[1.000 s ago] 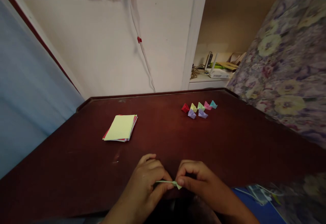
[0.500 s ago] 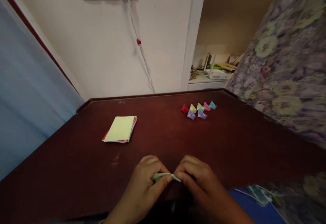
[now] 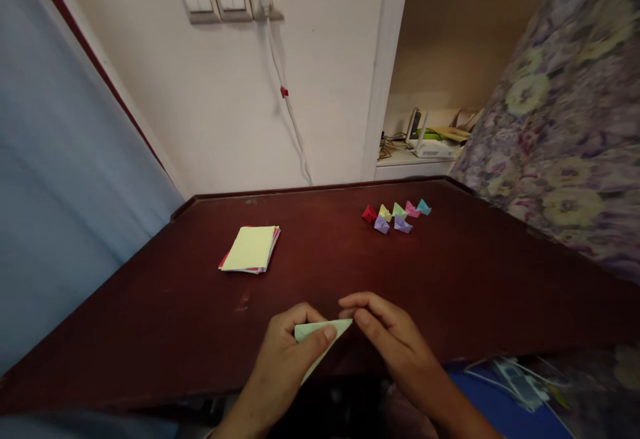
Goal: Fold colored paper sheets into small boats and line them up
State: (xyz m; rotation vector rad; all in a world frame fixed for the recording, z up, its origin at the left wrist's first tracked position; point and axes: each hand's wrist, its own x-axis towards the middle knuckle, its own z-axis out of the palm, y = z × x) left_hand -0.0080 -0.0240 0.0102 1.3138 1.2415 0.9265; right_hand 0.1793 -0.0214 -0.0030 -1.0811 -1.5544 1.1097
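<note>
A pale green folded paper (image 3: 341, 326) with a pointed right corner is pinched between the thumb and fingers of my left hand (image 3: 280, 356), above the table's near edge. Part of the sheet is covered by that thumb. Beside the pointed corner, my right hand (image 3: 397, 342) has its fingers stretched out and the thumb apart from them, holding nothing. Whether a fingertip touches the corner, I cannot tell.
On the dark red table (image 3: 320, 252), a stack of coloured paper (image 3: 250, 249) lies at left. Several small folded paper boats (image 3: 382, 224) stand at back right. Behind are a wall with a plugged-in cord (image 3: 293, 119) and a shelf with a router (image 3: 433, 149). Curtains (image 3: 560, 126) flank the table.
My right hand has let go of the folded paper and opened. My left hand has turned the paper so its flat face shows. The view has tilted slightly up and left.
</note>
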